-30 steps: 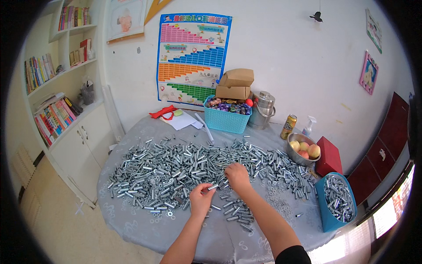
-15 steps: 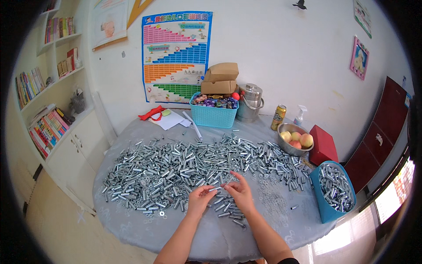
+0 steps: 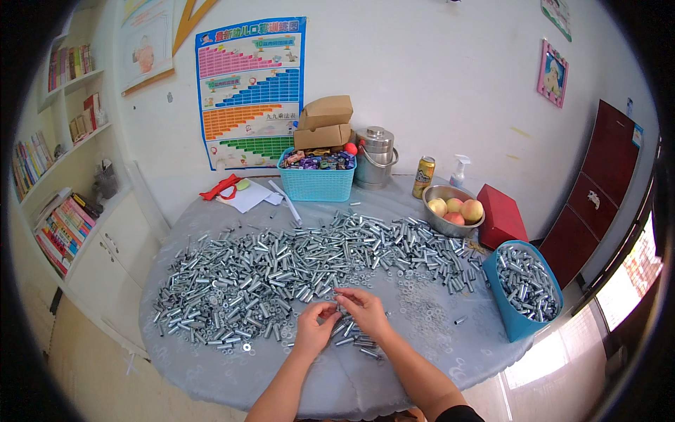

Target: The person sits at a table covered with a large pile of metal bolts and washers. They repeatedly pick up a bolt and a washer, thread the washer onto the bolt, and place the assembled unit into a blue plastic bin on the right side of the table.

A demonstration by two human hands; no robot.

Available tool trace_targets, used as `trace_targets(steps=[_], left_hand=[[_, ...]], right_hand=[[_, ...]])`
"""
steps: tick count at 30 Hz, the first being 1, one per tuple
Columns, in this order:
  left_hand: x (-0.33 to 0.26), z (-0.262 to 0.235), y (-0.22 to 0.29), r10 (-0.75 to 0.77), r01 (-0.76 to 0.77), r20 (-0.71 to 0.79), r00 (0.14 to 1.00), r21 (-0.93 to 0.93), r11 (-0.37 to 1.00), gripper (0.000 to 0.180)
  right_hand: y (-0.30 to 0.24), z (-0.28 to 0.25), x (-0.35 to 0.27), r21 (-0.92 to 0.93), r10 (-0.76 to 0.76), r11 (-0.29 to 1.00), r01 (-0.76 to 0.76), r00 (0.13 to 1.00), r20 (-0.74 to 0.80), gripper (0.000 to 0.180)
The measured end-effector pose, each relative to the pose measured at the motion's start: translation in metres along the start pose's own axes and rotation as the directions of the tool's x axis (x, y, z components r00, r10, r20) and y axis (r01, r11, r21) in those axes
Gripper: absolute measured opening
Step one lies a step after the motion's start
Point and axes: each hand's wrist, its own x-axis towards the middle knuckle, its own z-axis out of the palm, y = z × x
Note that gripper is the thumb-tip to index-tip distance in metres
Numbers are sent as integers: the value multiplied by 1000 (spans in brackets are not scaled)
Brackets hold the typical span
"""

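My left hand (image 3: 315, 328) is over the near middle of the table, thumb and fingers bent together in a pinch. My right hand (image 3: 364, 314) is just beside it on the right, its fingertips pinched slightly farther from me. Whatever is between the fingers of either hand is too small and covered to make out. A broad pile of silver metal sleeves (image 3: 246, 271) spreads across the table beyond both hands. Beneath the hands lies a smaller group of shiny metal sleeves (image 3: 346, 342), partly covered by them. Flat washers (image 3: 422, 304) are scattered right of my right hand.
On the right stands a blue bin (image 3: 500, 295) full of metal parts. Behind it are a red box (image 3: 503, 214), a steel bowl (image 3: 450, 226) of fruit, a can (image 3: 423, 177) and a spray bottle (image 3: 460, 171). A turquoise basket (image 3: 316, 186) and metal canister (image 3: 375, 158) stand at the back.
The view has turned slightly right. A silver piece that showed between my two hands is no longer visible; my right fingertips now sit farther forward than the left ones.
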Motion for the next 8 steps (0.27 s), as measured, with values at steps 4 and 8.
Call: trace_targets(steps=[4,8], left_hand=[[3,-1,5,-84,83,6,996,-198,977,32],[1,-6,0,-36,39,34,999,-109,993,49]], right_hand=[[2,-4,1,-301,-187,933,197,980,62,20],[-16,-11,-1,-394,36,919,-2,996,78,25]])
